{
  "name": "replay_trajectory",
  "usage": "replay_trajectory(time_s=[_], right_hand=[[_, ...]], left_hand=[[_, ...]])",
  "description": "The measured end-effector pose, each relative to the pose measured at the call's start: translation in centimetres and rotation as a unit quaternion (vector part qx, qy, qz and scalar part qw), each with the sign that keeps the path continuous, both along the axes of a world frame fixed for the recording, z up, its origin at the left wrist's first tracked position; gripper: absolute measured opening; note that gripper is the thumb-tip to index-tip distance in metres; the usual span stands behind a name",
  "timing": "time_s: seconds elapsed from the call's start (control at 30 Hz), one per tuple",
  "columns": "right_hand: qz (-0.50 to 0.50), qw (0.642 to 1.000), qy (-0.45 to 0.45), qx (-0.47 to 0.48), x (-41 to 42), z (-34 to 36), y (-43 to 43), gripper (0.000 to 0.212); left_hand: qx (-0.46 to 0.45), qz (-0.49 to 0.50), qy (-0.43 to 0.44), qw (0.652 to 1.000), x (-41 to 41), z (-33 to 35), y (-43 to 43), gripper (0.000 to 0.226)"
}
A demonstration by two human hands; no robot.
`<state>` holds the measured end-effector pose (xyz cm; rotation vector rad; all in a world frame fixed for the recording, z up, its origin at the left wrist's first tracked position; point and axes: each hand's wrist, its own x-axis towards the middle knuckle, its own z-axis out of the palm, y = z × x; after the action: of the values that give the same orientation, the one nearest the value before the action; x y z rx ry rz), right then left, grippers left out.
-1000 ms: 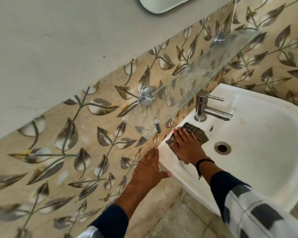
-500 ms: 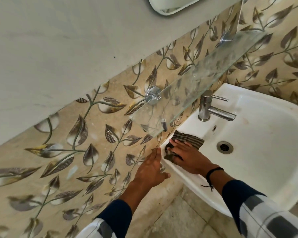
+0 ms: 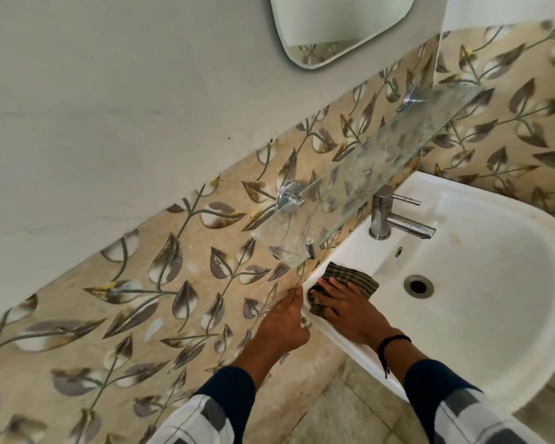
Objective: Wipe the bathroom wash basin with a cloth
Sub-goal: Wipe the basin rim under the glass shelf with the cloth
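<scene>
A white wash basin (image 3: 500, 315) is fixed to the leaf-patterned tiled wall, with a steel tap (image 3: 388, 219) at its back and a drain (image 3: 417, 286) in the bowl. A dark striped cloth (image 3: 350, 278) lies on the basin's left rim corner. My right hand (image 3: 350, 309) presses flat on the cloth, fingers spread toward the wall. My left hand (image 3: 282, 325) rests with straight fingers against the wall tile beside the basin's corner, holding nothing.
A glass shelf (image 3: 366, 184) on chrome brackets juts out just above the basin's left rim and the tap. A mirror (image 3: 340, 24) hangs higher on the grey wall. Tiled floor (image 3: 334, 418) shows below the basin.
My right hand has drawn the cloth from near the tap back along the rim to the left corner. The left hand stays on the wall. The camera tilted up.
</scene>
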<state>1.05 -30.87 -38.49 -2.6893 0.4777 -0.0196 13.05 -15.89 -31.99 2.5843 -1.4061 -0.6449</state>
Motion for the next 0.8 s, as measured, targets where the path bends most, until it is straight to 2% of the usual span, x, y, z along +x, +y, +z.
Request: replay_trajectory(time_s=[0.13, 0.2, 0.3, 0.37, 0.43, 0.5, 0.63, 0.8], right_hand=[[-0.038, 0.999, -0.004, -0.036, -0.9, 0.3, 1.1, 0.053], [-0.095, 0.994, -0.056, -0.004, -2.1, 1.1, 1.8, 0.049], [-0.212, 0.962, -0.16, 0.066, -5.9, 1.1, 3.3, 0.035], [-0.27, 0.953, -0.123, 0.062, -9.4, 0.6, 3.8, 0.026], [-0.299, 0.952, -0.041, 0.054, -12.4, 0.2, 3.7, 0.023], [-0.287, 0.954, 0.013, 0.08, -14.0, 0.4, 3.5, 0.026], [-0.223, 0.964, 0.056, 0.132, -14.4, 1.4, 2.8, 0.037], [-0.216, 0.958, 0.114, 0.153, -14.1, 1.4, 2.2, 0.052]], left_hand=[[0.008, -0.01, -0.019, 1.0, -0.2, -0.4, 0.0, 0.091], [0.013, -0.013, -0.017, 1.0, -0.3, -0.4, -0.1, 0.088], [0.042, -0.012, -0.025, 0.999, -0.4, -0.3, -0.8, 0.076], [0.05, -0.026, -0.055, 0.997, -0.7, -0.4, -1.9, 0.067], [0.024, -0.032, -0.073, 0.996, -1.7, -0.5, -3.2, 0.061], [0.013, -0.042, -0.076, 0.996, -3.0, -0.8, -4.7, 0.059], [0.061, -0.126, -0.088, 0.986, -4.8, -1.7, -7.7, 0.06], [0.115, -0.126, -0.082, 0.982, -4.3, -2.1, -8.4, 0.062]])
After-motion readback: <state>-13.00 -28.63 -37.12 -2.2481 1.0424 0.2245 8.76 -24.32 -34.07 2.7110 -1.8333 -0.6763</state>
